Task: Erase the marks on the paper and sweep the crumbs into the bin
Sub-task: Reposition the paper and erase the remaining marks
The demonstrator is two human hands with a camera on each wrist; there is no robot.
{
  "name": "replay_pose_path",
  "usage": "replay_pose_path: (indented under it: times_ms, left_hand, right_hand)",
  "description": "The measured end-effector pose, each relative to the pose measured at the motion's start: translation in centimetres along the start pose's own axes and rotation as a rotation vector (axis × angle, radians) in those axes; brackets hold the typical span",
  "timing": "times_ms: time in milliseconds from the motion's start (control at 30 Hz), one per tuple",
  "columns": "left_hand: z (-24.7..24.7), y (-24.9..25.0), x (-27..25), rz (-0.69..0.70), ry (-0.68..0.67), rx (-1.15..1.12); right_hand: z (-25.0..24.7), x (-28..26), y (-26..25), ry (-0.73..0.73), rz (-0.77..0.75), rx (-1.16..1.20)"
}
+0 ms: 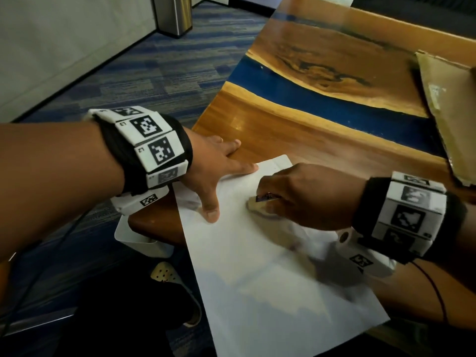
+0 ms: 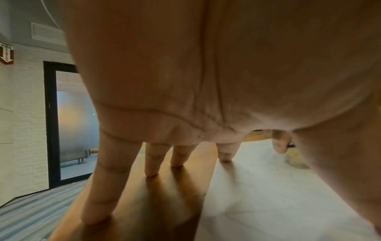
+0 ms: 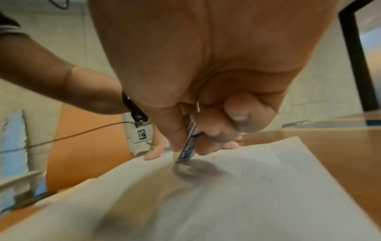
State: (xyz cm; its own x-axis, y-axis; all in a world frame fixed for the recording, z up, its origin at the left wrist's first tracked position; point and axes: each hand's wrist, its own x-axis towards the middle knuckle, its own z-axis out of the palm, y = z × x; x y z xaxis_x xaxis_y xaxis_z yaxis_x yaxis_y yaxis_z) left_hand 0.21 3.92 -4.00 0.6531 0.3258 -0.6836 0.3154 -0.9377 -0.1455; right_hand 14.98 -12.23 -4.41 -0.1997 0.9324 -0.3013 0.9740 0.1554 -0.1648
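A white sheet of paper lies on the wooden table, its near part hanging over the table's edge. My left hand rests flat on the sheet's far left corner, fingers spread straight. My right hand pinches an eraser in a blue printed sleeve and presses its tip on the paper, just right of the left thumb. Motion blur hides any marks under the eraser. I can make out no crumbs.
A white bin stands on the floor below the table's left edge, partly under the paper. A cardboard piece lies at the table's right. A steel bin stands far off on the carpet. A shoe is below.
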Motion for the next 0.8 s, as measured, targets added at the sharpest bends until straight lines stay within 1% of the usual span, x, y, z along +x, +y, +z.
replay_pose_path:
  times_ms: [33,67,100,133,167,200,267,300,333,433,467,500,567,600,633,700,733,767,800]
  left_hand:
    - [0.0,0.0,0.0,0.000,-0.001,0.001]
    - [0.0,0.0,0.0,-0.001,-0.003,0.000]
    - [0.0,0.0,-0.1,-0.002,-0.001,0.001]
    - [0.0,0.1,-0.1,-0.002,0.002,0.002]
    - [0.0,0.0,-0.1,-0.001,0.005,0.003]
    - [0.0,0.0,-0.1,0.002,0.008,0.003]
    - [0.1,-0.1,0.0,0.007,0.006,0.000]
    - [0.1,-0.1,0.0,0.007,0.007,0.000]
    - [0.1,-0.1,0.1,0.007,0.009,0.002]
    - [0.1,0.0,0.0,0.008,0.015,0.008]
    - [0.1,-0.1,0.1,0.007,0.019,0.011]
    - [0.2,-0.2,0.0,0.006,0.021,0.009]
    - [0.2,-0.3,0.0,0.012,0.017,0.000]
    - [0.2,-0.3,0.0,0.015,0.016,0.000]
    - [0.2,-0.4,0.1,0.017,0.016,0.002]
    - [0.2,-0.3,0.2,0.014,0.014,-0.003]
    - [0.3,-0.3,0.2,0.011,0.013,-0.007]
    - [0.3,-0.3,0.2,0.011,0.014,-0.006]
    - [0.4,-0.4,0.2,0.014,0.016,-0.004]
  right_hand:
    - [-0.4,0.2,0.7,-0.005,0.054,0.000]
    - [-0.9,0.4,1.6,-0.006,0.145,-0.011]
    - [-1.4,0.5,2.3,0.016,0.210,-0.031]
    - [-1.5,0.6,2.6,0.036,0.237,-0.058]
    - [-1.4,0.6,2.2,0.055,0.215,-0.069]
    - [-1.1,0.7,1.1,0.065,0.147,-0.064]
    - [0.0,0.7,-1.7,0.020,-0.054,-0.008]
    - [0.2,0.8,-2.3,-0.009,-0.101,0.011]
    - [-0.2,1.1,-2.0,-0.013,-0.075,-0.001]
    - [-1.9,1.9,0.9,0.036,0.155,-0.104]
    - [-1.8,1.9,1.2,0.058,0.166,-0.109]
    - [-1.5,1.9,0.7,0.070,0.122,-0.087]
    - [-0.4,1.6,-1.5,0.023,-0.059,-0.012]
    - [-0.1,1.5,-2.0,-0.018,-0.102,0.015]
    - [-0.3,1.7,-1.7,-0.026,-0.078,0.011]
    - [-1.5,2.1,0.2,0.016,0.081,-0.047]
    - [-1.8,2.2,0.8,0.035,0.137,-0.073]
    - [-1.7,2.1,0.8,0.050,0.144,-0.084]
    - [-1.3,1.9,0.1,0.050,0.107,-0.078]
